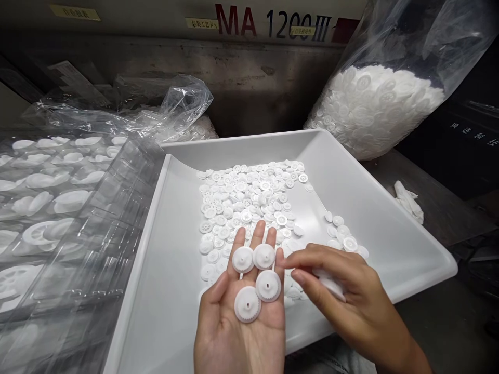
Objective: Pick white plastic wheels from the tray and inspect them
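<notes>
My left hand point(245, 332) is palm up over the tray, its fingers stretched out. Several white plastic gears point(247, 304) rest on its palm and fingers, with their small centre hubs facing up. Just to the right, my right hand point(343, 291) is curled around at least one more white gear point(329, 284), partly hidden by the fingers. Its index fingertip is close to the little finger of my left hand. Beneath both hands, a white tray point(351, 192) holds a loose spread of white gears point(245, 200), with a smaller group point(343, 231) by the right wall.
Clear plastic blister trays point(128, 208) filled with white parts are stacked at left. Behind them lies a crumpled clear bag point(183, 104). A large clear bag of white gears point(378, 109) stands at back right, near a crumpled white cloth or glove point(408, 201). A machine panel point(249, 23) spans the back.
</notes>
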Demonstrator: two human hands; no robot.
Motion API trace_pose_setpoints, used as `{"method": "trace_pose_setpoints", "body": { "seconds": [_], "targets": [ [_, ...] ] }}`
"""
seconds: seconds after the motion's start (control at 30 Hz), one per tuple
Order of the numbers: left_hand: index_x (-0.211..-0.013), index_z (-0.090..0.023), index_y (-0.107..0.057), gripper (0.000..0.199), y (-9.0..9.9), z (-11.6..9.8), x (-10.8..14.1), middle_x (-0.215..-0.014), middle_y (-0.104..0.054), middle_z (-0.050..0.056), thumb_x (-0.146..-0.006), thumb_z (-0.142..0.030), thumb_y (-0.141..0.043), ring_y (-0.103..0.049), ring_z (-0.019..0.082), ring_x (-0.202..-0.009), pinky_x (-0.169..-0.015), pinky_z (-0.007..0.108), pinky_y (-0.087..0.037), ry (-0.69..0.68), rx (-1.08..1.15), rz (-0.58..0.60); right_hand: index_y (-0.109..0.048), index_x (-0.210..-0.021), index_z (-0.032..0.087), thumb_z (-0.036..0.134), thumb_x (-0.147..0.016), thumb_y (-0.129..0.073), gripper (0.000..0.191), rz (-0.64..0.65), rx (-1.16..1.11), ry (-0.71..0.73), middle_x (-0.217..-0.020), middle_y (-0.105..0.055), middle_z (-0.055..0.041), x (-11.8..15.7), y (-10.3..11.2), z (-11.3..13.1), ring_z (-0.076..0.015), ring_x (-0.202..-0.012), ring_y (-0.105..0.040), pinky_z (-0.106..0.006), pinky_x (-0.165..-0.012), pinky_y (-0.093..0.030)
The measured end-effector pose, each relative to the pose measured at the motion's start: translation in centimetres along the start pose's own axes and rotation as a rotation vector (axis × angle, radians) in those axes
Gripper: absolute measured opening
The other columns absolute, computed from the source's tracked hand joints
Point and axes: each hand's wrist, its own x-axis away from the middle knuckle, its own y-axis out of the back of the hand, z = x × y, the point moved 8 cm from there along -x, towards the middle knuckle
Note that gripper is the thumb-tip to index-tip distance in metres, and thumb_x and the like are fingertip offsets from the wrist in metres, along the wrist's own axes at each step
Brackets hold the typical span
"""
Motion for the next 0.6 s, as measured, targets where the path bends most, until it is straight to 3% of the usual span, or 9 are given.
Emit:
{"method": "trace_pose_setpoints", "body": {
  "seconds": [0.17,0.37,0.5,0.6],
  "targets": [
    [-0.127,-0.020,-0.062,0.043,0.0,0.1,0.4,-0.133,-0.062,0.006,-0.091,-0.020,-0.039,-0.054,0.023,-0.125,-0.098,0.031,-0.050,0.016,0.082,0.058,-0.065,-0.106,0.022,0.010,-0.091,-0.057,0.021,0.088,0.010,0.044,-0.084,-0.066,0.0015,0.3,-0.8,0.2,-0.0084,-0.074,-0.061,-0.017,-0.069,-0.047],
    [-0.124,-0.019,-0.065,0.041,-0.4,0.1,0.3,-0.132,-0.063,0.005,-0.090,-0.021,-0.042,-0.058,0.023,-0.121,-0.097,0.031,-0.051,0.000,0.086,0.029,-0.063,-0.099,0.019,0.013,-0.091,-0.056,0.012,0.135,0.011,0.067,-0.083,-0.066,-0.0002,0.3,-1.2,0.3,-0.0107,-0.072,-0.060,-0.021,-0.066,-0.046],
    [-0.121,-0.025,-0.064,0.036,0.8,0.1,0.3,-0.120,-0.070,0.002,-0.090,-0.024,-0.046,-0.067,0.021,-0.107,-0.087,0.029,-0.058,0.029,0.187,-0.087,-0.062,-0.097,0.020,0.013,-0.092,-0.055,0.011,0.135,0.035,0.060,-0.079,-0.064,0.0008,0.3,-1.1,0.4,-0.0105,-0.067,-0.057,-0.021,-0.062,-0.044],
    [-0.108,-0.024,-0.065,0.026,1.3,0.5,0.2,-0.100,-0.071,0.002,-0.091,-0.018,-0.045,-0.070,0.016,-0.086,-0.069,0.024,-0.059,0.095,0.320,-0.134,-0.061,-0.093,0.021,0.012,-0.091,-0.055,0.011,0.125,0.078,0.059,-0.073,-0.063,0.0021,0.4,-1.0,0.5,-0.0097,-0.062,-0.057,-0.020,-0.058,-0.044]
  ]
}}
